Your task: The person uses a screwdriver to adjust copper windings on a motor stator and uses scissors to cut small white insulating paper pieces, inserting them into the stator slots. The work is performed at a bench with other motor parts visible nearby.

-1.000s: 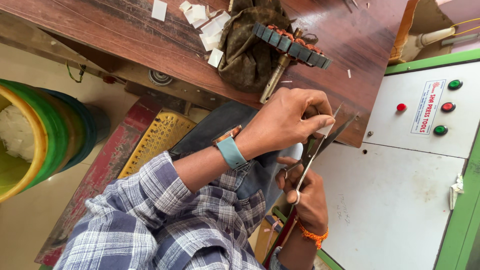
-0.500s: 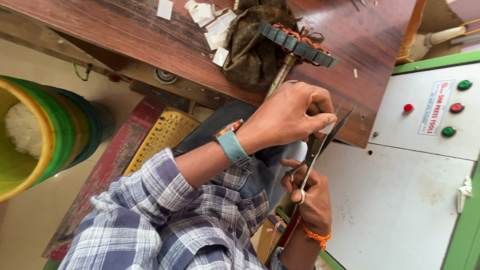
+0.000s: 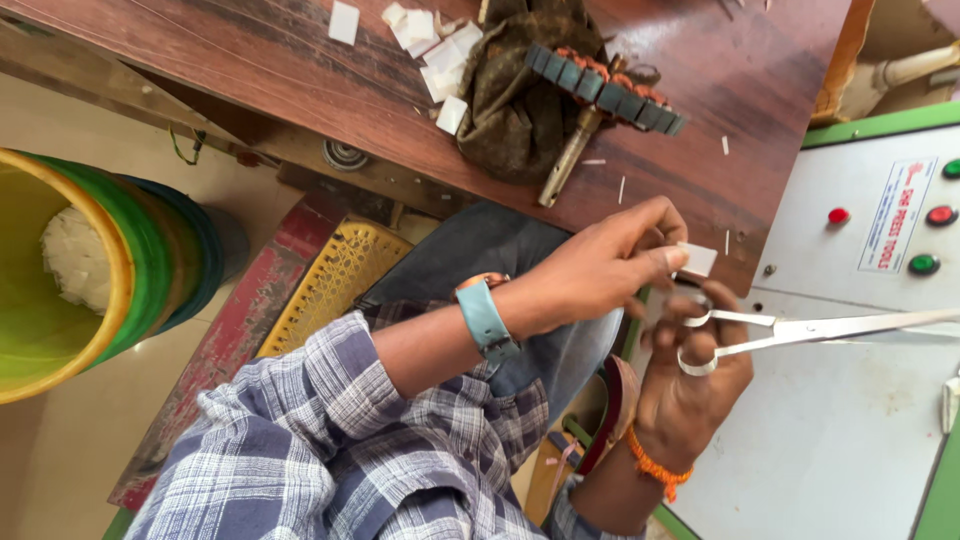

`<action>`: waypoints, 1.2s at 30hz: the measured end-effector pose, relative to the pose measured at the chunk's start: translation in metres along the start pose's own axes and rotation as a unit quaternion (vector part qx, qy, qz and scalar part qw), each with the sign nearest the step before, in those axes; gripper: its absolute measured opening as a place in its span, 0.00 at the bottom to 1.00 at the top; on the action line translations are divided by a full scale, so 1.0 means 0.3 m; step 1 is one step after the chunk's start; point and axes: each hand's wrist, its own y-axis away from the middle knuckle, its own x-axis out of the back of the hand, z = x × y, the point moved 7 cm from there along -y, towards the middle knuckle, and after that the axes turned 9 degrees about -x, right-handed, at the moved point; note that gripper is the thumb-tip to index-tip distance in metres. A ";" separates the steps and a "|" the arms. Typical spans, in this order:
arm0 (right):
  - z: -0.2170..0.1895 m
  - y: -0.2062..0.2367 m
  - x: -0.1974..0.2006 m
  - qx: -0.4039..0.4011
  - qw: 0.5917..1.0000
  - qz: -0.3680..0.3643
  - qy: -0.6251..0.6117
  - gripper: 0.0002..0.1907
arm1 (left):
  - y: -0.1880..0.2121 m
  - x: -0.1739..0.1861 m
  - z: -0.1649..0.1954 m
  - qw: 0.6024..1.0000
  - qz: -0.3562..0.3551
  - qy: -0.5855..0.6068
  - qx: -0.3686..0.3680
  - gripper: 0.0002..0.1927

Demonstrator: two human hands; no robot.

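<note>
Fingers (image 3: 655,262) of the left hand (image 3: 600,270) pinch a small white card (image 3: 697,259) by one edge. Right hand (image 3: 690,385) has its fingers pushed through the rings of the metal scissors (image 3: 830,328) and grips them. Those scissors lie long and flat, blades nearly shut, pointing away to the right over the white machine panel (image 3: 850,440), just under the card, near the brown table (image 3: 300,70).

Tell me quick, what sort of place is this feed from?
Likely a small motor-winding or repair workshop: a wound stator core lies on the wooden workbench, a machine control panel with coloured push buttons stands alongside, and cut white insulation-paper pieces lie scattered.
</note>
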 end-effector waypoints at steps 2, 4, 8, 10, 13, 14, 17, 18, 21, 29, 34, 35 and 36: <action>-0.019 -0.022 -0.011 0.002 1.000 0.029 -0.008 0.32 | 0.015 -0.017 -0.025 0.998 0.014 -0.009 -0.057 0.11; -0.012 -0.040 -0.024 0.008 0.997 0.055 -0.045 0.29 | 0.023 -0.018 -0.057 0.997 0.025 -0.014 -0.071 0.10; -0.009 -0.067 -0.040 0.057 0.996 0.061 -0.021 0.24 | 0.029 -0.008 -0.086 0.999 0.036 -0.033 -0.025 0.09; -0.005 -0.082 -0.025 0.054 0.996 0.069 0.006 0.22 | 0.032 -0.004 -0.048 0.996 0.032 -0.064 -0.048 0.08; 0.007 -0.106 -0.004 0.013 0.999 0.048 0.013 0.21 | 0.040 -0.001 0.048 0.975 0.011 -0.182 -0.129 0.11; 0.006 -0.109 0.002 0.008 0.999 0.039 0.014 0.20 | 0.044 -0.003 0.079 0.953 0.002 -0.262 -0.156 0.11; 0.001 -0.115 0.010 0.003 1.000 0.018 0.024 0.20 | 0.020 -0.008 0.137 0.916 -0.025 -0.353 -0.192 0.08; 0.002 -0.113 0.008 0.003 0.999 0.014 0.034 0.21 | 0.008 -0.007 0.148 0.912 -0.033 -0.359 -0.196 0.07; 0.036 -0.091 -0.007 -0.039 0.991 -0.012 0.126 0.23 | -0.017 0.023 0.171 0.924 -0.018 -0.330 -0.192 0.06; 0.239 0.063 -0.061 -0.237 0.915 -0.242 0.220 0.52 | -0.011 0.125 0.206 0.944 0.054 -0.247 -0.213 0.06; 0.235 0.086 -0.045 -0.248 0.922 -0.232 0.185 0.54 | 0.003 0.111 0.204 0.944 0.054 -0.253 -0.203 0.05; 0.222 0.078 -0.045 -0.229 0.934 -0.216 0.168 0.51 | 0.008 0.108 0.202 0.948 0.055 -0.247 -0.194 0.05; 0.210 0.070 -0.047 -0.211 0.945 -0.200 0.150 0.48 | 0.014 0.108 0.200 0.951 0.056 -0.242 -0.185 0.05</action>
